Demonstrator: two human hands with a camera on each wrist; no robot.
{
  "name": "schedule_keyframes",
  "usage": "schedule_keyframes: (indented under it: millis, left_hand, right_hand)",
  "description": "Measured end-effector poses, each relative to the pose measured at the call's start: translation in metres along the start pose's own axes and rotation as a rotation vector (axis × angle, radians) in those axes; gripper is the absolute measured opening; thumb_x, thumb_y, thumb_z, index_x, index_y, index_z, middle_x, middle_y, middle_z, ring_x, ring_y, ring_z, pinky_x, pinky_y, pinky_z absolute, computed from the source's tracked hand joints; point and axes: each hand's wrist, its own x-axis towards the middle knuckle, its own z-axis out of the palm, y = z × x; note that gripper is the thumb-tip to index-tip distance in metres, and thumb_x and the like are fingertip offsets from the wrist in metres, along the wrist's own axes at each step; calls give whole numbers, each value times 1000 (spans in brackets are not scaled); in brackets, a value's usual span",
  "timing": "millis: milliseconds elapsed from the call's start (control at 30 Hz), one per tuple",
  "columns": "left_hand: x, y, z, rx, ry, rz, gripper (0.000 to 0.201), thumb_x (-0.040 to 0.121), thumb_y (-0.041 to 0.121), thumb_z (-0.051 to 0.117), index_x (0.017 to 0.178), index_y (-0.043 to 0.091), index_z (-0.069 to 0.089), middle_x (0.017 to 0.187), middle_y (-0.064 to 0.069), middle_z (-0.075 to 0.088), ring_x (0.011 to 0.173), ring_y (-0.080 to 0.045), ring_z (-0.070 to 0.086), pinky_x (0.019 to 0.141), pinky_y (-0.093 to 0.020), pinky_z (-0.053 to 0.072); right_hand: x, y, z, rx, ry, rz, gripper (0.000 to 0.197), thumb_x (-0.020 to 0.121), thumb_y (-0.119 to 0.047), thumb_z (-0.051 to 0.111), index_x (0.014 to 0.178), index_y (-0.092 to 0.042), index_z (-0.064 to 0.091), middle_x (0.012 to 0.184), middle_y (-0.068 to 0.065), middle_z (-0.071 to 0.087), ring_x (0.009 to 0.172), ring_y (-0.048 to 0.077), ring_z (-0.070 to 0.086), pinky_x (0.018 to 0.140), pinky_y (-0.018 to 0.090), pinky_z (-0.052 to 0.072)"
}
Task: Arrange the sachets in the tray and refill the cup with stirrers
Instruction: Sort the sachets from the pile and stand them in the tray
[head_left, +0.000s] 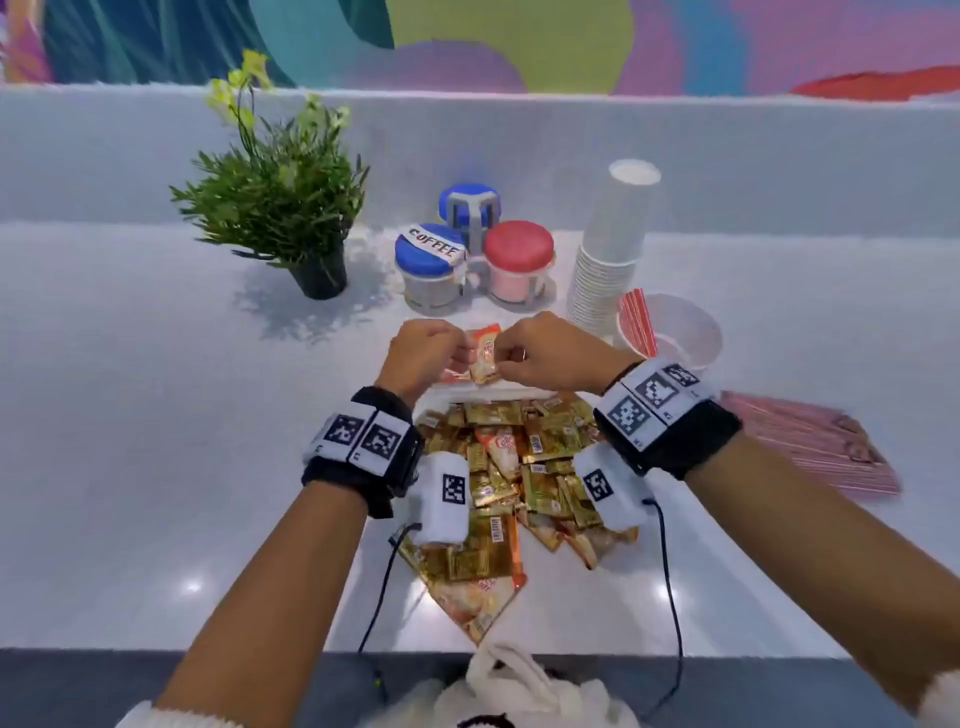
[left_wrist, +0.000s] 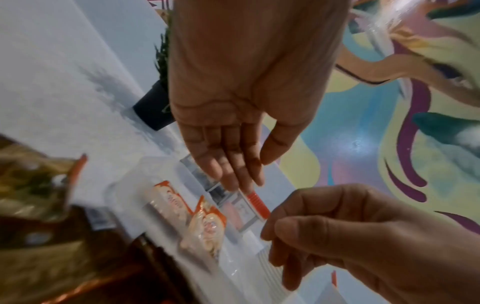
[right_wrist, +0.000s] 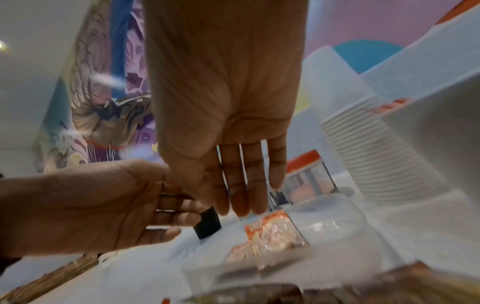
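- Nearest the counter's front edge (head_left: 156, 571), a heap of gold and orange sachets (head_left: 498, 499) lies loose on the white surface, spreading back between the two forearms.
- Just beyond the heap sits the clear tray (head_left: 493, 392), its near rim showing as a pale band; the wrist views show two orange-and-white sachets in tray (left_wrist: 197, 218) lying side by side inside it.
- Above the tray, the left hand (head_left: 423, 353) and right hand (head_left: 545, 351) meet, fingertips close together over an orange sachet (head_left: 485, 353). From the head view both seem to pinch it; the wrist views show the fingers fairly straight, so the grip of either hand cannot be told for sure.
- Right of the hands, a white cup (head_left: 675, 332) holds a few red-and-white stirrers (head_left: 638, 322) leaning against its left wall.
- On the counter to the far right lies a flat pack of pink stirrers (head_left: 810, 447), well apart from the cup.
- Behind the cup stands a tall stack of paper cups (head_left: 608, 260).
- Farther back are three lidded jars (head_left: 467, 254), one labelled COFFEE, and a potted plant (head_left: 280, 208) to their left.
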Motion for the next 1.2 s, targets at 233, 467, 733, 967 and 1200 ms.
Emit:
schedule_keyframes:
  millis: [233, 467, 733, 967, 1200]
  left_hand:
    - [9, -34, 3, 145, 85, -3, 16, 77, 35, 61, 76, 20, 68, 96, -4, 68, 99, -19, 60, 87, -31, 44]
    - [8, -45, 4, 220, 53, 12, 19, 90, 15, 55, 97, 5, 70, 96, -4, 63, 91, -15, 55, 62, -13, 47]
    - [14, -47, -1, 126, 1, 1, 20, 92, 11, 48, 88, 10, 68, 92, -3, 64, 95, -17, 57, 81, -23, 45]
    - [7, -32, -7, -79, -129, -43, 36, 97, 43, 37, 98, 17, 62, 83, 3, 65, 77, -9, 60, 69, -19, 48]
    - [9, -22, -3, -146, -166, 57, 22, 91, 14, 56, 109, 5, 64, 84, 0, 69, 69, -5, 67, 67, -19, 55]
  right_hand:
    - [-2, 3, 33, -78, -169, 71, 24, 84, -23, 61, 106, -12, 64, 108, 7, 65, 101, 22, 58, 81, 30, 44]
    - [-6, 6, 46, -154, -227, 61, 44, 79, -36, 67, 116, -14, 57, 117, 5, 58, 103, 23, 54, 77, 35, 46]
    - [-4, 5, 44, -88, -22, 12, 18, 89, -15, 50, 100, -11, 64, 102, 10, 65, 94, 28, 58, 68, 32, 40]
    - [4, 14, 16, 297, 228, 136, 16, 90, -8, 53, 97, -5, 67, 87, 3, 64, 76, 11, 50, 56, 11, 33]
    - [13, 15, 13, 638, 309, 253, 14, 90, -10, 56, 94, -2, 67, 69, -2, 59, 55, -1, 50, 53, 10, 38]
